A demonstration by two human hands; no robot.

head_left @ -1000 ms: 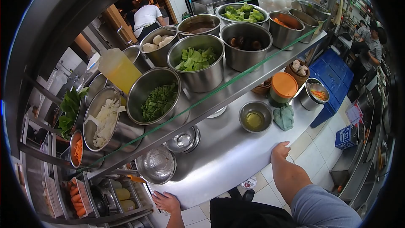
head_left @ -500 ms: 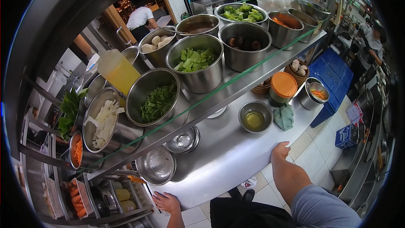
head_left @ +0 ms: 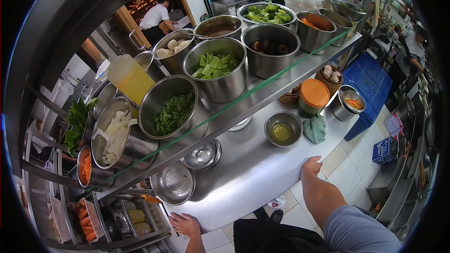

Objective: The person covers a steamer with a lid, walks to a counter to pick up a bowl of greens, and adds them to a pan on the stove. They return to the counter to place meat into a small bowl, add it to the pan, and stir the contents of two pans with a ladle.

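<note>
My left hand (head_left: 185,224) rests on the near left corner of the steel counter (head_left: 239,192), fingers spread and nothing in it. At the counter's right edge, my right hand (head_left: 311,165) leans with its fingers partly showing; I cannot make out anything in it. Closest to my left hand is an empty-looking steel bowl (head_left: 173,183), with smaller stacked bowls (head_left: 204,155) behind it. A green cloth (head_left: 314,129) lies beyond my right hand, beside a steel bowl of yellowish liquid (head_left: 283,130).
A shelf edge (head_left: 253,105) crosses above the counter, bearing steel pots of greens (head_left: 216,66), mushrooms and broccoli. An orange-lidded tub (head_left: 314,93) and a blue bin (head_left: 368,89) stand at the right. Several people work farther off.
A co-worker at the back left has raised their head and upper body somewhat. Another at the far right has shifted slightly. Both my hands stay in place.
</note>
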